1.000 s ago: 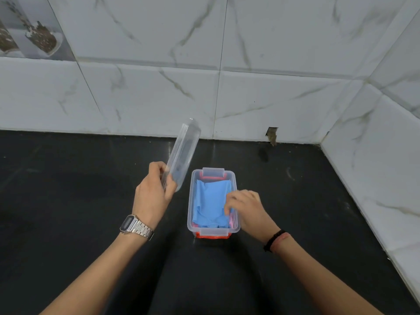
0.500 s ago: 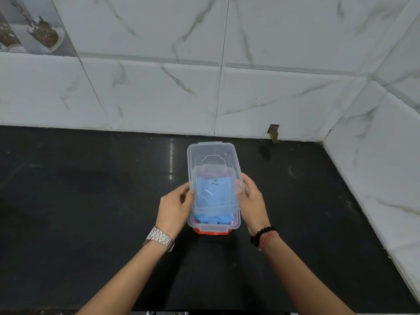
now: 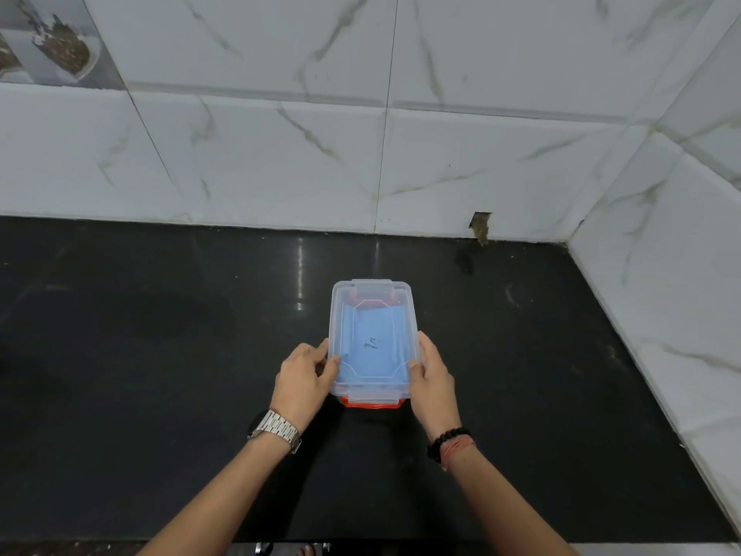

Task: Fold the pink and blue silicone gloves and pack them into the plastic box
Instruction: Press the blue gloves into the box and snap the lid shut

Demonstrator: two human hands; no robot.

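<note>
A clear plastic box [image 3: 336, 389] with red clips stands on the black counter [image 3: 160, 375] in the middle of the view. Its clear lid [image 3: 371, 315] lies flat on top of it. Through the lid I see the folded blue glove [image 3: 373, 347] filling the box; the pink glove is hidden. My left hand [image 3: 302, 381] grips the lid's left edge near the front, thumb on top. At the right edge my right hand [image 3: 433, 375] holds the lid and box the same way.
White marble-tiled walls close the counter at the back [image 3: 280, 154] and on the right [image 3: 681, 294]. A small chipped hole [image 3: 480, 226] sits at the base of the back wall. The counter's front edge runs along the bottom of the view.
My left hand brought the lid from upright at the left down over the box. My right hand left the gloves and took the lid's right edge. The lid now lies flat on the box.
</note>
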